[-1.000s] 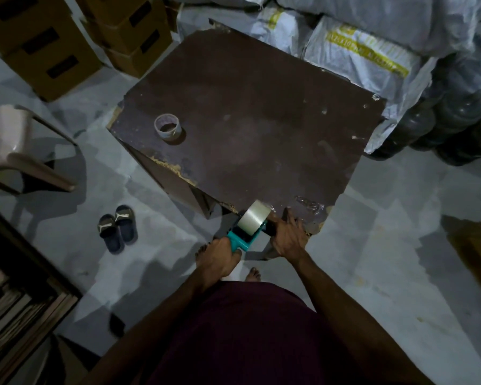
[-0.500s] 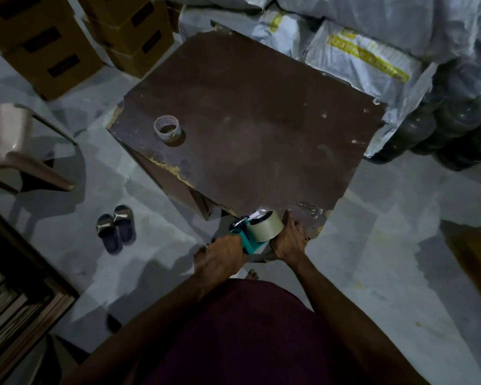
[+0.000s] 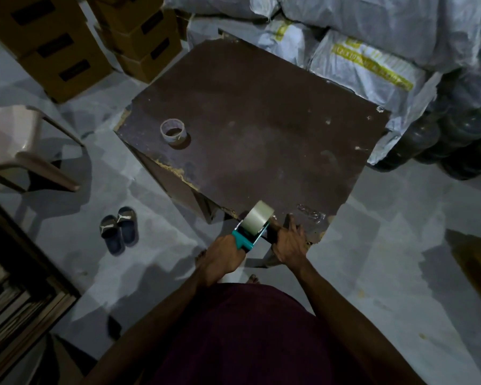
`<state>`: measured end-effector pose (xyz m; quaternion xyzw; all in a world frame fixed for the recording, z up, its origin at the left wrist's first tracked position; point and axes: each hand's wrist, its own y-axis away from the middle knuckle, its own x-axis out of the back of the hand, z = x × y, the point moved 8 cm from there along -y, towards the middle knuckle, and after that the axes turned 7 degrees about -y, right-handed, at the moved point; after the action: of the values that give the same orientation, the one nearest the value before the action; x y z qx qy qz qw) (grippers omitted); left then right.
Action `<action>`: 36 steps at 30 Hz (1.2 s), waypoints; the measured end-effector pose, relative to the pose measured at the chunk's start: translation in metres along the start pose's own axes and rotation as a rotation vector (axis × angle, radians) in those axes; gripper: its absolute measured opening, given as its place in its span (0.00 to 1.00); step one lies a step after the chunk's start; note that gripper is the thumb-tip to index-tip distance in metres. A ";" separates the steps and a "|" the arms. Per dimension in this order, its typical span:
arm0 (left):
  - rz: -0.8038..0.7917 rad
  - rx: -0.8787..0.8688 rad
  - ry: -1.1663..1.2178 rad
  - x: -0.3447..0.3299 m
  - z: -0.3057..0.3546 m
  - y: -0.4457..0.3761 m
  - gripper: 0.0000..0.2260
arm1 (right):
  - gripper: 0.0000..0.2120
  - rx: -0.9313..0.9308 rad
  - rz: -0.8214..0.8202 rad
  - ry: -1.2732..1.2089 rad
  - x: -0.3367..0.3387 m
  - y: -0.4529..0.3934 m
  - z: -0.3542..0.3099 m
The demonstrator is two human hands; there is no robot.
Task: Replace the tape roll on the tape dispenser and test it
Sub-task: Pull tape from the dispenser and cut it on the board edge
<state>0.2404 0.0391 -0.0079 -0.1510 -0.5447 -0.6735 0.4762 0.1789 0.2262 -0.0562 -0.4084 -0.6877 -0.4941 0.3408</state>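
A teal tape dispenser (image 3: pixel 246 241) carrying a full pale tape roll (image 3: pixel 258 218) is held at the near corner of the dark brown table (image 3: pixel 256 129). My left hand (image 3: pixel 222 255) grips the dispenser's handle. My right hand (image 3: pixel 290 243) is at the dispenser's right side by the table corner; its fingers spread over the table edge and its thumb side meets the dark front part of the dispenser. An almost used-up tape core (image 3: pixel 173 131) stands on the table's left part, apart from both hands.
Crumpled clear tape (image 3: pixel 310 212) lies near the table's near corner. Cardboard boxes (image 3: pixel 67 48) are stacked at the back left, white sacks (image 3: pixel 358 59) behind the table, dark bottles (image 3: pixel 456 140) at right. A plastic chair (image 3: pixel 17 145) and slippers (image 3: pixel 120 229) are on the floor at left.
The dispenser was tilted so the roll lay flatter half a second ago; now it is turned back with the roll raised over the table corner. Both hands kept their places.
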 end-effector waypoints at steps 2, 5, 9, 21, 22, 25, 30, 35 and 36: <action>0.010 0.022 0.015 -0.005 -0.009 0.004 0.08 | 0.38 -0.003 0.002 0.002 -0.001 0.001 -0.001; -0.022 0.095 -0.057 -0.025 -0.037 0.006 0.15 | 0.42 -0.005 -0.022 0.017 -0.008 0.002 -0.002; -0.017 0.151 -0.003 -0.025 -0.051 0.020 0.17 | 0.39 -0.032 -0.012 -0.018 -0.014 -0.002 -0.001; 0.176 0.229 0.327 0.041 -0.052 -0.008 0.15 | 0.36 -0.068 -0.014 -0.112 -0.011 0.001 -0.015; 0.188 0.224 0.328 0.045 -0.050 -0.013 0.15 | 0.37 -0.077 -0.013 -0.118 -0.012 -0.001 -0.014; 0.198 0.181 0.314 0.057 -0.037 -0.029 0.13 | 0.37 -0.089 0.002 -0.115 -0.012 -0.003 -0.013; 0.196 0.124 0.295 0.076 -0.016 -0.063 0.16 | 0.28 -0.090 0.101 -0.116 0.013 -0.002 -0.024; 0.147 0.078 0.299 0.089 -0.007 -0.105 0.21 | 0.10 -0.082 0.198 -0.242 0.029 -0.034 -0.033; 0.124 0.056 0.303 0.093 -0.004 -0.115 0.21 | 0.10 -0.066 0.226 -0.276 0.035 -0.042 -0.036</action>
<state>0.1027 -0.0142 -0.0105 -0.0676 -0.4748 -0.6424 0.5977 0.1284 0.1920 -0.0329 -0.5580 -0.6611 -0.4140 0.2833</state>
